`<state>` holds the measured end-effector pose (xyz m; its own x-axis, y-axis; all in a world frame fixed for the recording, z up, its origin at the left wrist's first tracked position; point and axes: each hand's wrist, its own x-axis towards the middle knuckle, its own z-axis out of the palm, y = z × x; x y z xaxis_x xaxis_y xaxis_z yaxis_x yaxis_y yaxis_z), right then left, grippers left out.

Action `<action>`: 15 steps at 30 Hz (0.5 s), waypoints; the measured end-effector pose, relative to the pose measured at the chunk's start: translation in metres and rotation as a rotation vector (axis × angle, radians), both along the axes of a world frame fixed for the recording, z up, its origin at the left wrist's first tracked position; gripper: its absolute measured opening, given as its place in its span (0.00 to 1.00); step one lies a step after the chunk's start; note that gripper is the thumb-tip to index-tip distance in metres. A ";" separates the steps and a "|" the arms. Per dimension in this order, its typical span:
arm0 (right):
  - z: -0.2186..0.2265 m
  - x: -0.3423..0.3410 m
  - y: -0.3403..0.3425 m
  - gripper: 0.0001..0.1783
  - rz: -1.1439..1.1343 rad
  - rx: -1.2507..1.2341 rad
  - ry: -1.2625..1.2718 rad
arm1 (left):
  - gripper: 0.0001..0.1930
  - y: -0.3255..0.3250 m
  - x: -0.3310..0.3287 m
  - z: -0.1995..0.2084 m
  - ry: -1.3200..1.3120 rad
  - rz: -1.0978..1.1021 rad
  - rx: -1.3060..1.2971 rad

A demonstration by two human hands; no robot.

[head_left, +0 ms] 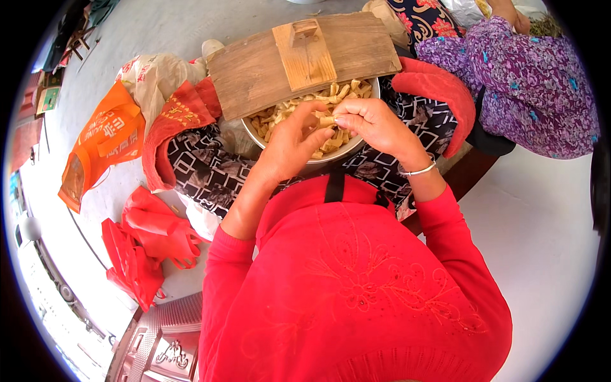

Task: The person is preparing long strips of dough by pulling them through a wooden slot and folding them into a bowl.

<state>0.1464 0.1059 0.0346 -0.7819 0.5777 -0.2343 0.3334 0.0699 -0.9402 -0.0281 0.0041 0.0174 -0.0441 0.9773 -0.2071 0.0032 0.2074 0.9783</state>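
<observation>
A metal basin [347, 149] sits on my lap, filled with short, pale yellow-brown chopped pieces [273, 119] whose exact kind I cannot make out. Over its far side lies a wooden board [245, 70] with a small block handle [304, 29]. My right hand [375, 124] pinches one pale piece [326, 120] between thumb and fingertips above the basin. Just left of it is my left hand [293, 141], its thumb and forefinger parted around the piece's near end; whether they touch it I cannot tell.
An orange bag [105, 143] and a pale plastic bag [159, 76] are at the left, with red bags [149, 235] on the floor nearer me. A person in a purple patterned sleeve [531, 89] sits close by at the right. A dark red carved panel [168, 347] stands lower left.
</observation>
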 end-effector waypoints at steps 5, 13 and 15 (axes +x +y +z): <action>0.018 -0.003 -0.005 0.10 0.041 0.228 -0.016 | 0.07 0.005 0.005 -0.007 -0.399 0.021 -0.069; 0.015 0.008 0.000 0.09 -0.060 0.173 -0.035 | 0.08 -0.003 -0.010 -0.006 -0.428 0.002 -0.188; 0.006 0.011 0.008 0.10 -0.105 0.157 -0.009 | 0.08 -0.001 -0.022 -0.012 -0.264 -0.013 -0.177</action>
